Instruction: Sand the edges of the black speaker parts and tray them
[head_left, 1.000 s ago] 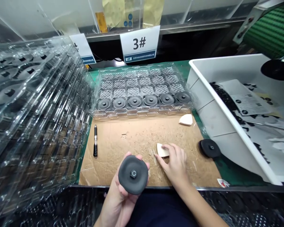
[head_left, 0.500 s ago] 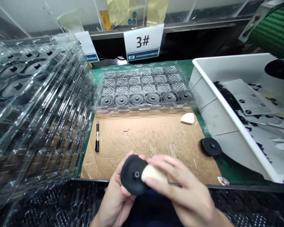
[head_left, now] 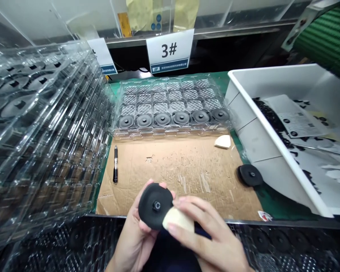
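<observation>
Over the near edge of the cardboard sheet [head_left: 175, 177], the left hand [head_left: 137, 223] cradles a black rubber disc [head_left: 154, 206], hub up, while the right hand [head_left: 208, 241] grips a cream foam wedge [head_left: 178, 220] against the disc's lower-right rim.

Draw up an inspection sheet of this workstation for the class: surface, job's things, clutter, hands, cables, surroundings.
Surface: cardboard sheet over a green mat.
Job's things: black disc with central nut; cream foam wedge against its edge.
Hands: left hand holds the disc; right hand holds the wedge.
Clutter: pen, second wedge, another black disc at the cardboard's edge.
Cables: thin dark wire behind the tray.
Surroundings: clear tray holding six discs, stacked clear trays, white bin, "3#" sign.
</observation>
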### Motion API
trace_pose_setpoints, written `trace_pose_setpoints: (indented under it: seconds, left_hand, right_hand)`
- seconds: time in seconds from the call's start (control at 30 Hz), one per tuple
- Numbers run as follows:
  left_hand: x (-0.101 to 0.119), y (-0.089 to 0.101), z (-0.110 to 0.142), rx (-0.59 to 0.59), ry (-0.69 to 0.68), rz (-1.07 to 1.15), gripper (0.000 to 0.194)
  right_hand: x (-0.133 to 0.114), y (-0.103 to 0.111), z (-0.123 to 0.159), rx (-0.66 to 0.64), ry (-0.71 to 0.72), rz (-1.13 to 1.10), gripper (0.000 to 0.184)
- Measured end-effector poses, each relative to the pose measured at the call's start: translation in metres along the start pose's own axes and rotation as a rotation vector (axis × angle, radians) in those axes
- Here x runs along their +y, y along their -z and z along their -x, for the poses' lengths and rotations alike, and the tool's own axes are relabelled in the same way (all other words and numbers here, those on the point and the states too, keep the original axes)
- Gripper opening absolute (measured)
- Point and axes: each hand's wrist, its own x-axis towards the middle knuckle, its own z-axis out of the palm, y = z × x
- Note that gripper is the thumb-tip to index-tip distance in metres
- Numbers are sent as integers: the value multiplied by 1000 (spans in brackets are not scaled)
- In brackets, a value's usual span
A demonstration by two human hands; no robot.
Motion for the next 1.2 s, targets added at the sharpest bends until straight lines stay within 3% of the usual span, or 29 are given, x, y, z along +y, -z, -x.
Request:
trace_pose_setpoints:
  seconds: [0.07, 0.2, 0.27, 0.43, 0.5, 0.6, 0.67, 0.73, 0.93, 1.07, 1.2]
  left_hand:
    - [3, -2, -1, -7, 20, 14, 46]
    - [7, -11, 0, 0, 47, 57, 46]
    - [8, -12, 0, -17, 54, 95, 48]
    - [1, -5, 1, -62, 14, 52, 49]
    - [-4, -1, 0, -43, -112, -136, 53]
    - [-14, 0, -3, -16, -445, -568, 67]
    - [-21, -2, -6, -42, -634, -788, 84]
    - [-27, -5, -8, -60, -711, -880, 92]
    - [-28, -6, -7, -55, -665, -868, 91]
    - [-19, 4, -4, -110, -554, -941, 94]
    - [-9, 11, -1, -191, -340, -982, 90]
  right_hand:
    - [2, 2, 1, 8, -39, -10, 37]
    - [26, 5, -1, 138, -382, 25, 26]
    - [46, -3, 3, 145, -481, 55, 22]
    - [74, -29, 22, 6, -470, 131, 24]
    - [68, -29, 24, 10, -475, 156, 28]
    - [50, -17, 23, 60, -508, 127, 27]
    - [40, -8, 24, 108, -571, -7, 22]
    - [35, -3, 26, 152, -647, -155, 16]
    - [25, 10, 19, 210, -728, -382, 15]
    - [12, 19, 1, -49, -761, -638, 13]
    - [7, 24, -14, -276, -774, -782, 14]
